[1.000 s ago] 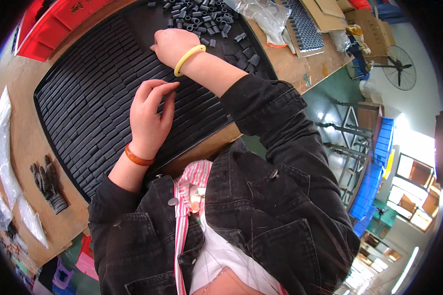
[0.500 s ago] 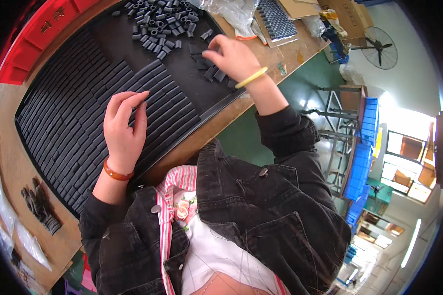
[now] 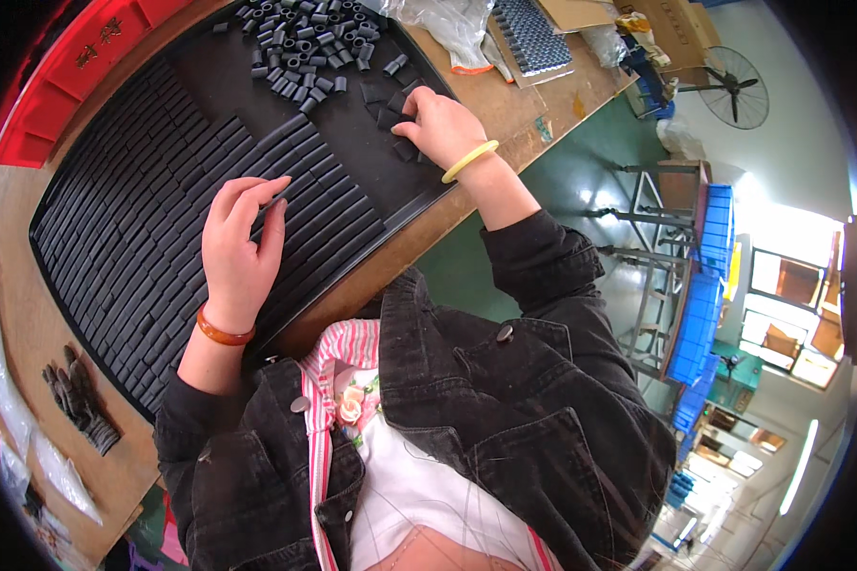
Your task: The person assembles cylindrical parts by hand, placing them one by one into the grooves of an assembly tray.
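Black of sleeve (image 3: 548, 262), reached curled right hand (image 3: 441, 128) among flat pieces (image 3: 388, 118), upper centre; poised left hand (image 3: 238, 238), barely parted at fingertips, above tube rows (image 3: 157, 219), centre-left; could not tell grips' contents; perhaps risked skewing rows through low knuckles.

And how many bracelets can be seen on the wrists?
2: an orange-brown bracelet on the left wrist and a yellow bracelet on the right wrist. Sleeves could hide others.

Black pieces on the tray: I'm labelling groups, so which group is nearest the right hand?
The loose, flat-looking pieces by the right hand; the hollow tubes are heaped farther up the picture, and the neat rows lie to the left.
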`<state>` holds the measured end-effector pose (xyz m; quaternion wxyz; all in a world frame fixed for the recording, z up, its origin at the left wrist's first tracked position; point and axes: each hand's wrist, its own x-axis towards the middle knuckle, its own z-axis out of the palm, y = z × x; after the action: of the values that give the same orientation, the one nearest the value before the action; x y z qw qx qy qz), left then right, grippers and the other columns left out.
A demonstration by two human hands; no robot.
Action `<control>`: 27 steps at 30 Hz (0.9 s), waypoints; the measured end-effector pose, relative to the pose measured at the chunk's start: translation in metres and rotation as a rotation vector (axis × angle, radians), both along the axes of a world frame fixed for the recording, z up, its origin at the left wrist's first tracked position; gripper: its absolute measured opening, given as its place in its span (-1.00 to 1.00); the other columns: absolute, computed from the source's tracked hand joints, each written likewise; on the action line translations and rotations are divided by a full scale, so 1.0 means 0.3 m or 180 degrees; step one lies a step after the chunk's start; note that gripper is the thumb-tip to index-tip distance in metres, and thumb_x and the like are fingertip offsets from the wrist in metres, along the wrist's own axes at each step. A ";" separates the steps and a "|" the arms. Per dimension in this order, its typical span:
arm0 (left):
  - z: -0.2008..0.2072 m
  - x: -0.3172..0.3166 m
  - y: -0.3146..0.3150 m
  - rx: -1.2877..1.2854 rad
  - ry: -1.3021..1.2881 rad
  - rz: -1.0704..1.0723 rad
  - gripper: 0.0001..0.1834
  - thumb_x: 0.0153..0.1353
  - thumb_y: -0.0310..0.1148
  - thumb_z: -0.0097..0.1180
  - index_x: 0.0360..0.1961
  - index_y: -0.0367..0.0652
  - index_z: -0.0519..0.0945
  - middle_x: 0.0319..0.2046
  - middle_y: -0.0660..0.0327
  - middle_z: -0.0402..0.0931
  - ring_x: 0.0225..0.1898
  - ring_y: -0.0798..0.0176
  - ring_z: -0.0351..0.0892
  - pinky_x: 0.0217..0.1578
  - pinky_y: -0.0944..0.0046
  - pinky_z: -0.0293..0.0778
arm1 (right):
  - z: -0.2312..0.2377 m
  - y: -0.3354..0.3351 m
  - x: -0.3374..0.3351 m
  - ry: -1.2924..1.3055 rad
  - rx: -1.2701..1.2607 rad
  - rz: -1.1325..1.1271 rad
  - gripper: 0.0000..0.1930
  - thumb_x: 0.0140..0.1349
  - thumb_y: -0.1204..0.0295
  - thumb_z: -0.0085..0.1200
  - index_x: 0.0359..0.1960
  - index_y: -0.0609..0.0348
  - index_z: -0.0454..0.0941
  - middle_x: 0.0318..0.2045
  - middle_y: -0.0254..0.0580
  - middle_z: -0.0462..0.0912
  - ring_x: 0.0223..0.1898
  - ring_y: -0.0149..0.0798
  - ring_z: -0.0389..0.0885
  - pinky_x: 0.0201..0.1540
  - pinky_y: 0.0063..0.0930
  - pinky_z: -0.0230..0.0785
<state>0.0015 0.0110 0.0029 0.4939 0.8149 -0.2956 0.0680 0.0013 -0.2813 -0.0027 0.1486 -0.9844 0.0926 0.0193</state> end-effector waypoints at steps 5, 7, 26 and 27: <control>-0.001 -0.004 -0.002 0.0058 -0.0043 -0.0045 -0.76 0.09 -0.62 0.19 -0.17 -0.22 0.64 -0.28 0.13 0.56 -0.24 0.09 0.56 -0.19 0.22 0.48 | 0.056 0.043 -0.010 -0.0021 0.0715 0.0036 -0.69 0.19 0.32 0.23 -0.16 0.23 0.44 -0.49 -0.19 0.62 -0.46 -0.26 0.59 -0.36 -0.43 0.43; -0.002 -0.007 -0.008 0.0123 -0.0052 -0.0075 -0.73 0.07 -0.59 0.24 -0.14 -0.22 0.64 -0.27 0.13 0.58 -0.24 0.10 0.56 -0.17 0.21 0.48 | 0.023 0.113 -0.025 -0.0884 0.2592 0.0148 -0.75 0.26 0.30 0.19 -0.21 0.17 0.43 -0.57 -0.34 0.55 -0.56 -0.49 0.45 -0.50 -0.61 0.30; 0.003 -0.013 0.008 -0.0009 0.0229 0.0190 -0.71 0.09 -0.58 0.25 -0.11 -0.22 0.65 -0.26 0.12 0.62 -0.27 0.16 0.62 -0.23 0.30 0.54 | 0.083 0.340 -0.093 0.0651 0.4878 -0.0273 -0.78 0.30 0.55 0.02 -0.03 0.29 0.41 -0.28 -0.21 0.56 -0.57 -0.57 0.35 -0.66 -0.69 0.15; 0.008 -0.013 0.005 -0.0109 0.0435 0.0162 -0.73 0.10 -0.58 0.25 -0.13 -0.24 0.65 -0.28 0.12 0.62 -0.30 0.17 0.62 -0.23 0.31 0.54 | 0.093 0.340 -0.086 0.0750 0.4526 -0.0179 -0.80 0.31 0.53 0.06 -0.06 0.29 0.45 -0.33 -0.23 0.60 -0.56 -0.59 0.37 -0.66 -0.70 0.15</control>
<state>-0.0023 0.0125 0.0052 0.5249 0.8163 -0.2391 0.0298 -0.0247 -0.1794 0.0252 0.7428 -0.6381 0.0984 0.1771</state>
